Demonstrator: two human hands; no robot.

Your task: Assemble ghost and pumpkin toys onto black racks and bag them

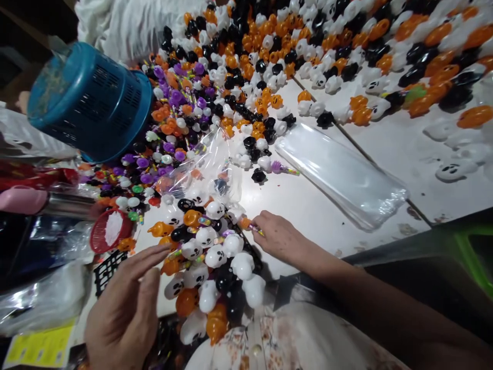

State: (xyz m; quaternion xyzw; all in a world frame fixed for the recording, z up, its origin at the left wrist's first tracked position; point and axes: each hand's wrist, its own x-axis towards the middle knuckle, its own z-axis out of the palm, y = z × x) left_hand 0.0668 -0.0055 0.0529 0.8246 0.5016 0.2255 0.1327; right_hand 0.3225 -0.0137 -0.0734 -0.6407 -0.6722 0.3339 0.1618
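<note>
My right hand [275, 236] pinches a small tube with colourful bits inside and an orange top [245, 223], just above the white table. To its left is a heap of small plastic figures: white ghost figures [206, 237], orange pumpkin-like figures [187, 302] and black ones [225, 280]. Several similar candy-like tubes lie among them. My left hand [125, 308] is at the heap's left side, fingers stretched out and thumb apart, its fingertips close to an orange figure [171, 265]. Whether they touch it I cannot tell. A crumpled transparent bag [215, 164] lies just behind the heap.
A stack of transparent plastic bags [342, 174] lies on the white table [265, 195]. Beside it is a tube with a purple top [283, 167]. A blue basket [96, 103] rests tipped over purple-topped tubes at the back left. A red basket [96, 231] stands left; more figures spread across the back.
</note>
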